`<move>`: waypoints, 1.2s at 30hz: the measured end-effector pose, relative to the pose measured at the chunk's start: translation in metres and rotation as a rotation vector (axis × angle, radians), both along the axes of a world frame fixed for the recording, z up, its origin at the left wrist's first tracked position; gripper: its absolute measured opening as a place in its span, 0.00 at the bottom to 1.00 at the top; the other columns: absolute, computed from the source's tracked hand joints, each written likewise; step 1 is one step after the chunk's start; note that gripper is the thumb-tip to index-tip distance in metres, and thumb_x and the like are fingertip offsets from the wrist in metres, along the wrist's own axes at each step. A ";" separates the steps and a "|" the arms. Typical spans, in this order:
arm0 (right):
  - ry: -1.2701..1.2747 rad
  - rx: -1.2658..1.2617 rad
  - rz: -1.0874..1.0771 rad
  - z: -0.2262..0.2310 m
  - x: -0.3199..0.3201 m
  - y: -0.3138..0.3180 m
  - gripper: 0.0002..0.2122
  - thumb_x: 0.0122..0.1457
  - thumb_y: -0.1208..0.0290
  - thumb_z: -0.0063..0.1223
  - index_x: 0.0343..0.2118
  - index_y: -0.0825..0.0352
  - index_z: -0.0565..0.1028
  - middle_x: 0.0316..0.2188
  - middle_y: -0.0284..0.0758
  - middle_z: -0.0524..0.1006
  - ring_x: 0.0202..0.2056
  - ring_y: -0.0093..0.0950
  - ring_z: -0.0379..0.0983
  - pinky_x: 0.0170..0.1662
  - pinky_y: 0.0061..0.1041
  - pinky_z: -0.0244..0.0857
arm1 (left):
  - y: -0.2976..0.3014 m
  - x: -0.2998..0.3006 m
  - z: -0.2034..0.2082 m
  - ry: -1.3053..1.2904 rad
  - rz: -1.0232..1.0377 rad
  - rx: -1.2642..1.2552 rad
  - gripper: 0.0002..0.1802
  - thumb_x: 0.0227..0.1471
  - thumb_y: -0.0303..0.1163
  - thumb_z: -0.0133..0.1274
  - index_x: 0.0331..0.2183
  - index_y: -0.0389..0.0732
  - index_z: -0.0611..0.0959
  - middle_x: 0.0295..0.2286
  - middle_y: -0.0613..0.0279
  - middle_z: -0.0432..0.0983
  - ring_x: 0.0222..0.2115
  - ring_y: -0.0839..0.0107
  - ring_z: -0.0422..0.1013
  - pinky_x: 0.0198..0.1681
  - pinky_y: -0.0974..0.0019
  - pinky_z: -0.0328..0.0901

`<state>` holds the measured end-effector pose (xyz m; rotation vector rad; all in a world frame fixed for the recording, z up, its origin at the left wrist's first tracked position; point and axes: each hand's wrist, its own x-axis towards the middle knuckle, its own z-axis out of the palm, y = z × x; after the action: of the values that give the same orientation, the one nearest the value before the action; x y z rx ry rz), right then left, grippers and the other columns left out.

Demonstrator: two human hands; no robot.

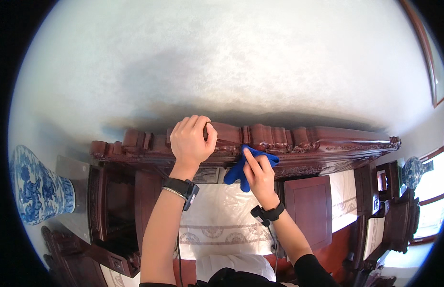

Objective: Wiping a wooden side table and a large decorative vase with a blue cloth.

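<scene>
**Hand Positions on the Carved Top Rail**

The left hand [191, 141] sits at centre frame with its grip closed over the crest of the carved wooden rail [298, 138], fingers curled over the upper edge and thumb on the near face. The right hand [260, 174] lies just right of centre and slightly lower. Its grip pinches a blue cloth [237, 173] against the front edge of the rail, fingers extended along the fabric. The cloth hangs partly below the rail edge, between the two hands, which are near each other but apart.

The rail runs across the middle of the frame from centre left to the right side, ending in a scrolled corner at the right. A pale wall [222, 57] fills the upper half of the frame directly behind the rail; a shadow band marks the junction. Open room lies along the rail to the right of the cloth.

A blue-and-white vase [37, 189] stands at the left edge, well apart from the left hand. A cushioned seat [222, 220] shows below the rail, between the forearms. Both wrists carry dark bands.
</scene>
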<state>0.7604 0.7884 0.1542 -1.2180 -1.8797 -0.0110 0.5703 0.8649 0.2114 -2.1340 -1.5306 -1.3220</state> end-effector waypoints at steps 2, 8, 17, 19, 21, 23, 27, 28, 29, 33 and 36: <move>-0.023 -0.001 -0.006 0.002 0.002 0.000 0.23 0.44 0.83 0.55 0.48 0.65 0.72 0.23 0.35 0.64 0.24 0.32 0.65 0.29 0.29 0.63 | 0.000 0.001 -0.002 0.008 0.007 -0.005 0.04 0.43 0.28 0.49 0.23 0.41 0.78 0.19 0.61 0.72 0.21 0.61 0.69 0.24 0.63 0.63; -0.018 -0.056 -0.004 0.003 0.009 -0.002 0.22 0.44 0.83 0.54 0.47 0.63 0.73 0.22 0.36 0.63 0.23 0.32 0.65 0.29 0.30 0.63 | 0.001 -0.001 -0.003 0.008 0.002 0.008 0.04 0.43 0.28 0.49 0.23 0.41 0.78 0.19 0.61 0.72 0.21 0.61 0.69 0.23 0.63 0.63; 0.202 -0.186 0.082 0.001 0.009 -0.008 0.17 0.47 0.84 0.51 0.43 0.66 0.75 0.24 0.36 0.68 0.23 0.28 0.66 0.29 0.23 0.65 | 0.002 -0.003 -0.006 0.007 0.017 0.053 0.03 0.40 0.29 0.50 0.20 0.42 0.76 0.17 0.64 0.70 0.20 0.63 0.68 0.24 0.64 0.63; 0.289 -0.217 0.059 -0.009 0.013 -0.016 0.18 0.49 0.85 0.51 0.45 0.66 0.74 0.24 0.36 0.67 0.24 0.29 0.65 0.29 0.22 0.62 | 0.002 -0.002 -0.008 0.007 0.029 0.035 0.03 0.41 0.29 0.50 0.20 0.42 0.76 0.18 0.64 0.70 0.20 0.64 0.68 0.24 0.64 0.63; 0.322 -0.162 0.022 -0.013 0.011 -0.026 0.19 0.49 0.85 0.51 0.46 0.66 0.74 0.24 0.35 0.66 0.25 0.28 0.64 0.29 0.22 0.61 | 0.002 0.003 -0.006 0.001 0.016 0.030 0.03 0.41 0.29 0.50 0.20 0.42 0.76 0.18 0.64 0.71 0.20 0.64 0.68 0.25 0.64 0.64; 0.338 -0.112 0.016 -0.012 -0.002 -0.021 0.19 0.50 0.85 0.51 0.47 0.66 0.73 0.25 0.35 0.66 0.25 0.28 0.64 0.29 0.22 0.61 | 0.001 0.001 -0.005 0.012 0.015 0.026 0.03 0.41 0.29 0.50 0.20 0.42 0.76 0.18 0.64 0.70 0.20 0.64 0.68 0.25 0.64 0.63; 0.138 -0.088 0.025 -0.004 -0.015 -0.003 0.22 0.48 0.83 0.52 0.49 0.65 0.71 0.25 0.35 0.65 0.26 0.31 0.66 0.30 0.29 0.64 | 0.002 0.001 -0.006 0.000 -0.001 0.051 0.03 0.41 0.29 0.50 0.20 0.42 0.76 0.18 0.64 0.70 0.20 0.63 0.68 0.24 0.63 0.63; 0.037 -0.072 -0.012 -0.006 -0.015 -0.005 0.23 0.47 0.81 0.54 0.50 0.63 0.70 0.25 0.34 0.65 0.26 0.32 0.67 0.29 0.31 0.64 | 0.001 0.001 -0.007 0.003 0.003 0.035 0.03 0.41 0.29 0.50 0.20 0.42 0.76 0.18 0.64 0.70 0.20 0.63 0.68 0.24 0.63 0.63; 0.039 -0.069 -0.010 -0.008 -0.015 -0.007 0.23 0.47 0.81 0.54 0.50 0.63 0.70 0.25 0.34 0.65 0.26 0.32 0.67 0.29 0.31 0.64 | 0.001 0.001 -0.007 0.007 0.014 0.020 0.03 0.41 0.29 0.50 0.20 0.42 0.76 0.18 0.64 0.70 0.20 0.63 0.68 0.24 0.63 0.63; -0.166 -0.059 -0.057 -0.014 -0.017 -0.013 0.25 0.46 0.78 0.55 0.51 0.64 0.69 0.23 0.33 0.63 0.26 0.28 0.67 0.25 0.27 0.66 | 0.003 0.003 -0.007 0.019 0.009 0.038 0.02 0.41 0.28 0.50 0.20 0.42 0.76 0.18 0.64 0.70 0.20 0.63 0.68 0.24 0.63 0.63; -0.248 -0.067 -0.099 -0.013 -0.026 -0.014 0.27 0.46 0.77 0.54 0.53 0.68 0.65 0.24 0.32 0.63 0.26 0.26 0.67 0.25 0.24 0.67 | 0.003 0.000 -0.006 0.001 0.009 0.071 0.03 0.41 0.29 0.50 0.20 0.42 0.76 0.17 0.64 0.70 0.20 0.63 0.68 0.24 0.63 0.63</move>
<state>0.7345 0.7747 0.1414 -1.4077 -2.0437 -0.1607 0.5706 0.8681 0.2055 -2.0820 -1.4680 -1.3512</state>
